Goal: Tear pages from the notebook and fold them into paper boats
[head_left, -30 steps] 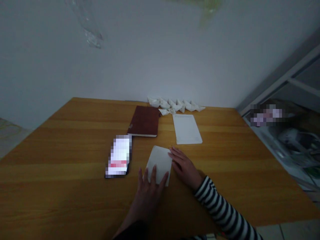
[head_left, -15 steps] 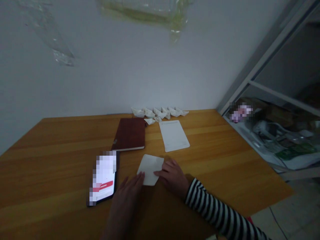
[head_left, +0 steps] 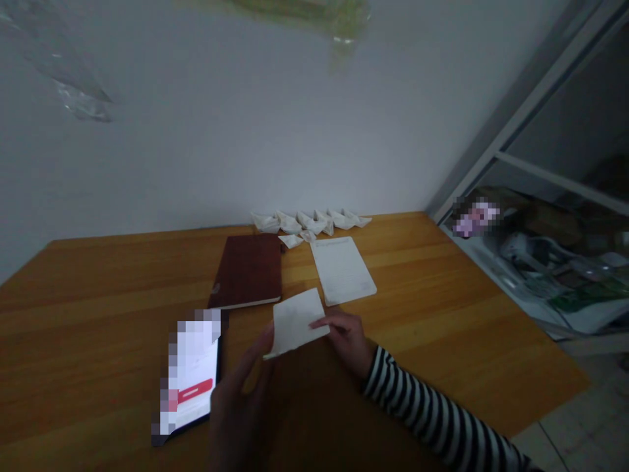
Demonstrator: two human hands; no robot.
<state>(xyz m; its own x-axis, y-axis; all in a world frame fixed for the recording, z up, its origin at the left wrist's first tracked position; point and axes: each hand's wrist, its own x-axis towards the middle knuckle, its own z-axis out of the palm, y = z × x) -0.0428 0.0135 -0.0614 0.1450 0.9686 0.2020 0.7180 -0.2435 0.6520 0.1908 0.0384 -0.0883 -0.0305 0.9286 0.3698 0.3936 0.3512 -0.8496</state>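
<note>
A folded sheet of white paper (head_left: 297,320) is held between my two hands, tilted and raised off the tabletop. My left hand (head_left: 248,373) grips its lower left edge, the thumb partly hidden in shadow. At the right edge, my right hand (head_left: 348,334) pinches the paper, with the index finger lying across its face. Just beyond the paper lie a dark red notebook (head_left: 250,269) and a flat white sheet with rounded corners (head_left: 343,270). Against the wall stand several folded paper boats (head_left: 314,223).
A phone with a lit, partly blurred screen (head_left: 191,377) lies left of my left hand. All this is on a wooden table (head_left: 442,314) pushed against a wall. A white-framed shelf (head_left: 540,314) with plastic-wrapped things stands at the right.
The folded paper has come up off the table and turned, with both hands now gripping its sides. Before, it lay flat under my fingers. The camera view has shifted slightly.
</note>
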